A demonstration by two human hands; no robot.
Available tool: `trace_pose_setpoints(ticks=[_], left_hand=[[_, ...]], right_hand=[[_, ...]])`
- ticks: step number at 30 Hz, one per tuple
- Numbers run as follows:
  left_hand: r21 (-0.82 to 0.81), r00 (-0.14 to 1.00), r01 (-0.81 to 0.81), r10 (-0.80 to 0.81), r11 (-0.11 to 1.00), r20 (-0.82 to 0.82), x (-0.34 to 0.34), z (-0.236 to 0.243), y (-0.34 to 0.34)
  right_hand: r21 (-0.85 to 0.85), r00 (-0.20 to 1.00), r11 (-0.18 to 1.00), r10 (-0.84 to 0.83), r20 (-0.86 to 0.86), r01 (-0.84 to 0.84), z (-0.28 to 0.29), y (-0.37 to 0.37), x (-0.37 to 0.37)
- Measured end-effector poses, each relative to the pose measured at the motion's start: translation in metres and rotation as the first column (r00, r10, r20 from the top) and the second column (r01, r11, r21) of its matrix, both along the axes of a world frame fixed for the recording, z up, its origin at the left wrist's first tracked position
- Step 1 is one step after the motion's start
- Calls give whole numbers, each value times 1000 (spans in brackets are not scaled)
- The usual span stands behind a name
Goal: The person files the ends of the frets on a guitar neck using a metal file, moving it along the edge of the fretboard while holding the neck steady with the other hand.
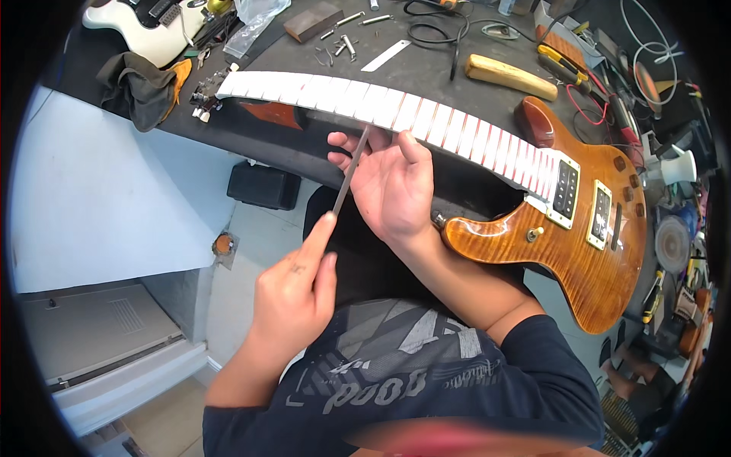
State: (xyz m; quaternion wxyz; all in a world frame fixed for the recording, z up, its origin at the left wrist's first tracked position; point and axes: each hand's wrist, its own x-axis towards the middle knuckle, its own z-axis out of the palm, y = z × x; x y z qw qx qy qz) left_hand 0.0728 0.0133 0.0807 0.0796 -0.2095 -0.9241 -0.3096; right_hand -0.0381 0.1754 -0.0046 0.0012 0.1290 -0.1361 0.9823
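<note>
My left hand grips a long, flat metal file, index finger along it, its tip at the lower edge of the guitar neck. My right hand is palm up under that edge, fingers loosely bent and apart around the file's tip, thumb raised near the neck; whether they touch the file is unclear. The neck is masked white, with reddish frets showing between strips. The glossy amber electric guitar body lies at the right, pickups visible. The tuner-fitted headstock rests at the left, near a reddish block.
The dark bench holds a white guitar body, dark cloth, wooden block, small steel rule, yellow wooden bar, tools and cables. Below are a black case and a pale cabinet.
</note>
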Motion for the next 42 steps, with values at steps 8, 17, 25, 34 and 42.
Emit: trace_pose_setpoints(ticks=[8,17,25,34,42], left_hand=[[71,1000,-26,26,997,-2,0,13,10],[-5,995,-72,73,997,70,-7,29,24],[61,993,-56,49,997,105,-12,26,27],[121,986,-31,10,992,166,-63,27,51],[122,990,-18,1,992,139,-85,34,66]], right_hand=[[-26,1000,1000,14,0,-14,0,0,0],[-37,999,999,12,32,-11,1,0,1],[10,1000,1000,-5,-5,5,-1,-3,-1],[-35,999,999,-28,-34,27,1,4,-1],[44,999,999,-26,-20,27,1,-2,-2]])
